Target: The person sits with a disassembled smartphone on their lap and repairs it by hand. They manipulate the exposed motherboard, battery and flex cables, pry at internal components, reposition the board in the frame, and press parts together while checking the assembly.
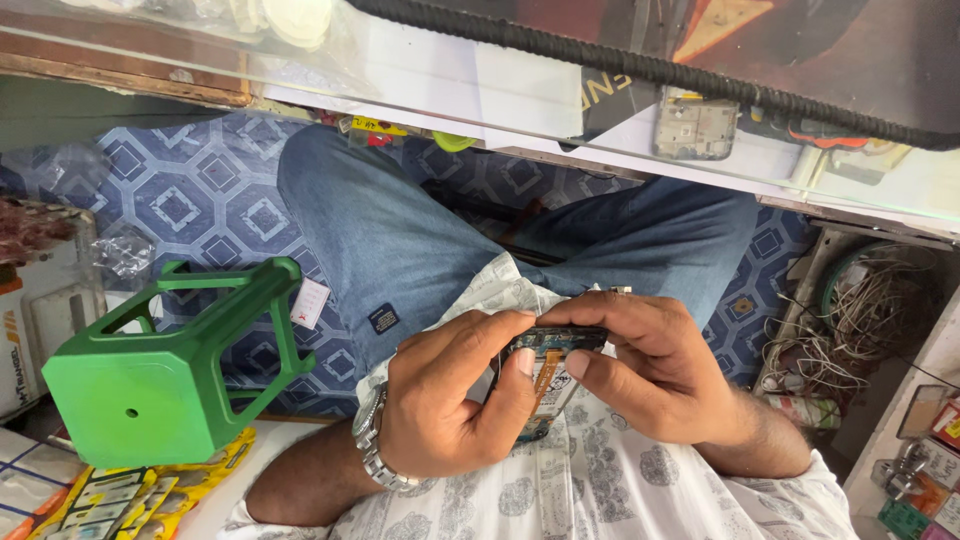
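- Opened phone (548,385) is held between both hands, above lap and just in front of patterned shirt (590,480); back is off, dark inner parts w/ an orange flex strip are seen; lower end is hidden partly by thumb and shirt.
- Left hand (450,400) is clamped on phone's left side; fingers are curled over its top edge, thumb is pressed on the open face nr the strip; metal watch (372,440) is worn on wrist.
- Right hand (650,375) is closed on phone's right side; fingers are wrapped over top edge, thumb is laid on the face just beside left thumb; thumb tips are nearly touching.
- Exact grip under the phone can't be told; hidden by the hands.
- Blue jeans (400,240) are seen on crossed legs, above the hands in view; small dark tag is sewn on nr left knee.
- Green stool (170,360) is tipped on its side at left, well apart from hands; a white tag is hung off one leg.
- Blue patterned mat (190,190) is spread under legs and stool.
- Yellow card packs (130,495) are laid bottom left, below stool.
- Tangle of wires (870,310) is piled at right, nr a shelf edge.
- Glass counter (480,80) is run across top; a black ribbed hose (640,65) is laid along it; a bare phone frame (695,128) is set on the counter, well apart from held phone.
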Motion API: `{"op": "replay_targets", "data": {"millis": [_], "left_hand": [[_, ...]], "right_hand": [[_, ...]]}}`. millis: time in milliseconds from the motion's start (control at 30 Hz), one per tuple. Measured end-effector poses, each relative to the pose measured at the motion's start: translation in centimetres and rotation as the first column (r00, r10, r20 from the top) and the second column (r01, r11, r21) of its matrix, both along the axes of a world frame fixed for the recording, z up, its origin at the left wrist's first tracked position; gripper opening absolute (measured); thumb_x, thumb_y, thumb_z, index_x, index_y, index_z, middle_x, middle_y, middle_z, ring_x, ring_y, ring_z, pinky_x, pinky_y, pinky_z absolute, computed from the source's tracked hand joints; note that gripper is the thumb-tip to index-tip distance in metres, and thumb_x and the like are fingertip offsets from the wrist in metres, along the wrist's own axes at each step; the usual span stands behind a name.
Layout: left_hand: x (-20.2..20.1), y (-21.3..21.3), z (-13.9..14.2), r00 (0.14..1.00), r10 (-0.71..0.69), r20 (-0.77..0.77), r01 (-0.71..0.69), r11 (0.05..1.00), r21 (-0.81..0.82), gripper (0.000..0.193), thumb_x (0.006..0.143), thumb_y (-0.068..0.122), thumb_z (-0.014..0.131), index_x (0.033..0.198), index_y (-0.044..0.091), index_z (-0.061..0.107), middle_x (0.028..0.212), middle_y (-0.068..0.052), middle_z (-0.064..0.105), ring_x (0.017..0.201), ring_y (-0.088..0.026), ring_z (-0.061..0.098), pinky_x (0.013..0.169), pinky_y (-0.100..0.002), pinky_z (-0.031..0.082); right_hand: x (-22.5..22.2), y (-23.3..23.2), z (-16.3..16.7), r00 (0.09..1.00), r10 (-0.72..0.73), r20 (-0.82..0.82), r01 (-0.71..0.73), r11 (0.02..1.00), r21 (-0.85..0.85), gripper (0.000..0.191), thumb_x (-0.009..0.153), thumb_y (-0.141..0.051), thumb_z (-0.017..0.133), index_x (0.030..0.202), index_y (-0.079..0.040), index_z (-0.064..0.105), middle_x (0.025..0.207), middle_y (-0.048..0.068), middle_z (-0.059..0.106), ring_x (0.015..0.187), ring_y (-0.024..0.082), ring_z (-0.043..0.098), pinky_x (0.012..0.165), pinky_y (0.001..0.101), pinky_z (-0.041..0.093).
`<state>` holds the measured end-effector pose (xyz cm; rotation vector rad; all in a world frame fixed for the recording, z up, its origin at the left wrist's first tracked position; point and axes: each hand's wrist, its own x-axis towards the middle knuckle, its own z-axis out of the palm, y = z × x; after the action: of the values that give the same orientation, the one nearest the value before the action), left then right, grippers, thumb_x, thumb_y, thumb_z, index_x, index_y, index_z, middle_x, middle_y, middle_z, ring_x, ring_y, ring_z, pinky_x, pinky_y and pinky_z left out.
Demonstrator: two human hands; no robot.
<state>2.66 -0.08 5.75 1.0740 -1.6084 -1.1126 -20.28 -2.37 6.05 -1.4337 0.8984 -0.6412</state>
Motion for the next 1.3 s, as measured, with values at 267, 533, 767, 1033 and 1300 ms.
{"op": "replay_targets", "data": {"millis": [267, 533, 767, 1033, 1300], "left_hand": [[0.0, -0.1, 0.3, 0.999, -0.04, -0.001, 0.04, 0.999, 0.008, 0.026, 0.098, 0.001, 0.066, 0.122, -0.005, 0.06, 0.093, -0.014, 0.072, 0.078, -0.02, 0.075, 0.067, -0.03, 0.059], [0.1, 0.0, 0.3, 0.999, -0.038, 0.012, 0.038, 0.999, -0.025, 0.027, 0.098, 0.001, 0.067, 0.123, -0.006, 0.06, 0.094, -0.015, 0.072, 0.08, -0.02, 0.076, 0.067, -0.029, 0.06], [0.0, -0.1, 0.3, 0.999, -0.051, 0.01, 0.051, 0.996, -0.071, 0.027, 0.096, -0.001, 0.067, 0.122, -0.007, 0.06, 0.086, -0.013, 0.071, 0.072, -0.019, 0.072, 0.063, -0.03, 0.057], [0.0, 0.0, 0.0, 1.0, -0.002, -0.015, 0.003, 1.0, 0.023, 0.023, 0.095, 0.0, 0.068, 0.118, -0.007, 0.064, 0.088, -0.012, 0.073, 0.066, -0.014, 0.07, 0.057, -0.027, 0.056], [1.1, 0.3, -0.4, 0.993, 0.113, -0.026, -0.11, 0.991, 0.079, 0.031, 0.095, 0.0, 0.069, 0.123, -0.01, 0.063, 0.097, -0.018, 0.075, 0.074, -0.017, 0.071, 0.063, -0.027, 0.055]], "right_hand": [[0.0, 0.6, -0.8, 0.999, -0.019, -0.049, 0.016, 0.998, -0.06, 0.02, 0.092, -0.002, 0.07, 0.111, 0.003, 0.067, 0.096, 0.011, 0.076, 0.079, 0.015, 0.074, 0.064, 0.027, 0.052], [-0.1, 0.8, -1.0, 0.983, -0.018, 0.183, 0.007, 0.998, 0.059, 0.022, 0.093, 0.001, 0.068, 0.114, 0.007, 0.064, 0.102, 0.014, 0.074, 0.089, 0.018, 0.072, 0.077, 0.0305, 0.055], [0.1, 1.8, -1.9, 0.984, -0.08, 0.16, 0.068, 0.994, 0.084, 0.014, 0.092, 0.0, 0.069, 0.105, 0.004, 0.066, 0.09, 0.008, 0.072, 0.076, 0.011, 0.065, 0.067, 0.0262, 0.049], [0.7, 2.2, -2.4, 0.962, -0.116, 0.246, 0.056, 0.97, 0.238, 0.019, 0.094, -0.002, 0.07, 0.111, 0.003, 0.062, 0.097, 0.007, 0.07, 0.086, 0.012, 0.063, 0.075, 0.028, 0.05], [0.9, 3.9, -4.0, 0.961, 0.028, 0.275, -0.089, 0.973, 0.212, 0.037, 0.105, -0.008, 0.071, 0.137, 0.004, 0.058, 0.117, 0.016, 0.077, 0.105, 0.017, 0.074, 0.09, 0.033, 0.06]]}}
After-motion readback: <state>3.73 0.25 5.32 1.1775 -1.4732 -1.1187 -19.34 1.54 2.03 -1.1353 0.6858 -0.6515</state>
